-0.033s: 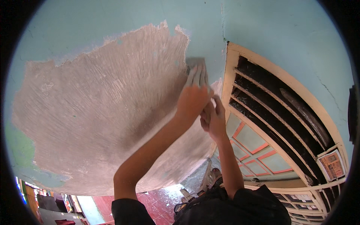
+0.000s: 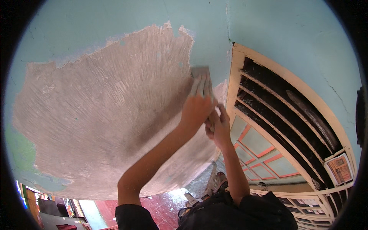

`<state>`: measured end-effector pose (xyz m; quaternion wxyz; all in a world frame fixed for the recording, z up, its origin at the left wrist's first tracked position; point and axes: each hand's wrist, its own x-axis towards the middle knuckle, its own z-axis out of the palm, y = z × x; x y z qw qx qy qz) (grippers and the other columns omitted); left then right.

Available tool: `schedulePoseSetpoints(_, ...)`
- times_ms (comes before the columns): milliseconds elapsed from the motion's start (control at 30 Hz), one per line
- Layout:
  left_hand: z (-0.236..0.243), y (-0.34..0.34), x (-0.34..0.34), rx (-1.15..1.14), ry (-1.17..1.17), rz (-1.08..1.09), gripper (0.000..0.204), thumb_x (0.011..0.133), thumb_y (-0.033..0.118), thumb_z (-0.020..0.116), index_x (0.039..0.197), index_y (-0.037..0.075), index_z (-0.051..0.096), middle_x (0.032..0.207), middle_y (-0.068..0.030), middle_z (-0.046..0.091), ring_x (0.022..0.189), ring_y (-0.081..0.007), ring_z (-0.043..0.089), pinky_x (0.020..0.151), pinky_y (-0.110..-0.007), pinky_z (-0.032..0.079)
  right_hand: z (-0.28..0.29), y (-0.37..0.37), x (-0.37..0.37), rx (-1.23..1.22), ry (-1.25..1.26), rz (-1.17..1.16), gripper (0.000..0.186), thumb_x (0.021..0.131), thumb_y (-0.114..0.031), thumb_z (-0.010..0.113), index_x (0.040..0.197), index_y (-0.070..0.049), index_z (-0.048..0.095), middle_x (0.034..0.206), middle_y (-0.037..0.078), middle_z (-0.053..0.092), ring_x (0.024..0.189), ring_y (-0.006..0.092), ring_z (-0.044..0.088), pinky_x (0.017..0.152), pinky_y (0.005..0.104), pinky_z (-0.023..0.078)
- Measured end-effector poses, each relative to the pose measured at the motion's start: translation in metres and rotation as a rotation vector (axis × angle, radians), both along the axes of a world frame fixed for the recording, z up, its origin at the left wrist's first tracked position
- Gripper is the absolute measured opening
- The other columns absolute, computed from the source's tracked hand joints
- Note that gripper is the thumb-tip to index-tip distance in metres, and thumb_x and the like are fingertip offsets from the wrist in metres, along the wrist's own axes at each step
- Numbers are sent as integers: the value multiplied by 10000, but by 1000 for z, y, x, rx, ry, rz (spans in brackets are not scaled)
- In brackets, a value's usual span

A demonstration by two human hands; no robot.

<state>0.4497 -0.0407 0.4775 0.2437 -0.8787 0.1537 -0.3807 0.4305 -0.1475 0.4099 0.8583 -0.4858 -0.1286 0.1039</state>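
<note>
A scraper (image 2: 200, 71) with a broad, flat grey blade lies against the wall, its top edge near the border between bare plaster and paint. My left hand (image 2: 199, 97) bears down on the blade, its dusty fingers straight and close together; its thumb is partly hidden. Lower and to the right, my right hand (image 2: 220, 124) is closed round the scraper's handle, which the hands mostly cover. The large bare patch (image 2: 111, 103) of pinkish-grey plaster carries many scrape marks. Pale blue-green paint (image 2: 209, 42) with a ragged edge surrounds it.
A cream-framed slatted vent (image 2: 238, 61) stands just right of my hands, with glass panes (image 2: 260, 140) in orange frames below. A small printed paper (image 2: 339, 168) is fixed at its lower right. Red floor (image 2: 153, 209) and my feet show below.
Both hands and the scraper have slid a little way down the wall. The blade's top edge sits lower than before, and my left forearm has dropped slightly.
</note>
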Motion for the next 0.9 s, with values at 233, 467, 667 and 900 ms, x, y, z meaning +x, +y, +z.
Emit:
schedulePoseSetpoints(233, -59, 14, -62, -520, 221, -325, 437, 768, 40, 615, 1198, -33, 604, 1289, -180, 592, 1225, -311, 548, 1031, -377, 447, -55, -9, -32, 23, 85, 81, 360, 1025, -280, 446, 1363, -170, 388, 654, 14, 453, 367, 32, 287, 311, 181, 213)
schedulePoseSetpoints(467, -70, -3, -103, -1684, 211, -310, 245, 938, 83, 539, 1151, -19, 604, 1073, -207, 680, 914, -316, 688, 784, -361, 545, -41, -2, -38, 240, 5, 89, 465, 1024, -187, 344, 1483, -156, 278, 664, 35, 465, 360, 47, 311, 308, 183, 239)
schedulePoseSetpoints(667, -48, 0, -40, -1671, 287, -328, 254, 977, 179, 501, 1005, -43, 620, 882, -230, 695, 748, -311, 707, 617, -369, 539, -28, 15, -42, 239, 29, 107, 458, 1025, -169, 330, 1479, -135, 277, 661, 21, 501, 349, 39, 332, 299, 188, 253)
schedulePoseSetpoints(900, -38, -5, -25, -1621, 229, -270, 322, 981, 161, 488, 806, -79, 612, 750, -223, 679, 619, -334, 684, 516, -391, 496, -25, 28, -41, 222, 101, 63, 374, 1043, -172, 363, 1408, -100, 327, 591, -17, 454, 359, 31, 319, 309, 200, 245)
